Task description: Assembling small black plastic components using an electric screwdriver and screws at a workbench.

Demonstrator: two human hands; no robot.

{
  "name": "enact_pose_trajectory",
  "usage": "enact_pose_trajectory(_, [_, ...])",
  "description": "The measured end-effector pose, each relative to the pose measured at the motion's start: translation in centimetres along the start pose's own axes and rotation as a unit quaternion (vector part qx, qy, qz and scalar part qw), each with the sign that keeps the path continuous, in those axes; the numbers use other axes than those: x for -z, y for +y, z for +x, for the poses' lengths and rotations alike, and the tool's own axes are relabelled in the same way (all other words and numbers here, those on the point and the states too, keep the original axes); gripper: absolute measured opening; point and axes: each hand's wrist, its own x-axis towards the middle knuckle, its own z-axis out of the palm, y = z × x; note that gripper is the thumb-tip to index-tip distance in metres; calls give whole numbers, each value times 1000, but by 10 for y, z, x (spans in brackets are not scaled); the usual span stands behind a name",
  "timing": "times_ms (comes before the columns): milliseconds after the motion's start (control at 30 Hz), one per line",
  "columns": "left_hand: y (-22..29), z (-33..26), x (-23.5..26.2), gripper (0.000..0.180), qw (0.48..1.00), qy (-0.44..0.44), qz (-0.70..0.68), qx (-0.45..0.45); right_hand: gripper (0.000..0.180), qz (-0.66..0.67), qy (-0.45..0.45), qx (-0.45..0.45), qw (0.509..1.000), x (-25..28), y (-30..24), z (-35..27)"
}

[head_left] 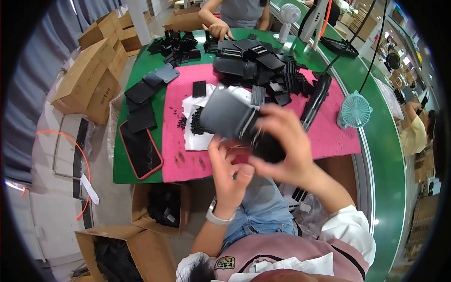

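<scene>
In front of my chest I hold a black plastic part [225, 113] with a broad flat plate and a darker end, blurred by motion. My left hand [230, 164], with a pale band at the wrist, supports it from below with bent fingers. Around its dark lower end curl the fingers of my right hand [289, 145], also smeared. Beneath the part, a white sheet [192, 141] carries a heap of tiny black screws [196, 124]. A small black rectangular plate [199, 89] lies at the sheet's upper edge. Right of my hands rests a black corded electric screwdriver [315, 101].
A pink mat [174, 160] covers part of the green table [123, 167]. Black parts [253, 61] are piled at the back, where a co-worker's hand [219, 29] reaches in. A red-edged phone [141, 150] lies left, a teal fan [355, 110] right. Cardboard boxes [184, 211] stand below.
</scene>
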Motion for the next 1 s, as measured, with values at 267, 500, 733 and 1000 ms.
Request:
enact_pose_trajectory(267, [-1, -12, 9, 39, 995, 61, 75, 28, 44, 59, -98, -39, 993, 7, 9, -32])
enact_pose_trajectory(500, [8, -7, 4, 30, 993, -3, 98, 68, 22, -273, -9, -99, 957, -6, 115, 18])
enact_pose_trajectory(733, [9, -5, 12, 29, 989, -11, 112, 97, 22, -200, -109, -230, 946, -3, 140, 23])
enact_pose_trajectory(1000, [13, -3, 16, 35, 986, 11, 90, 137, 22, -10, 28, -192, 981, 22, 86, 0])
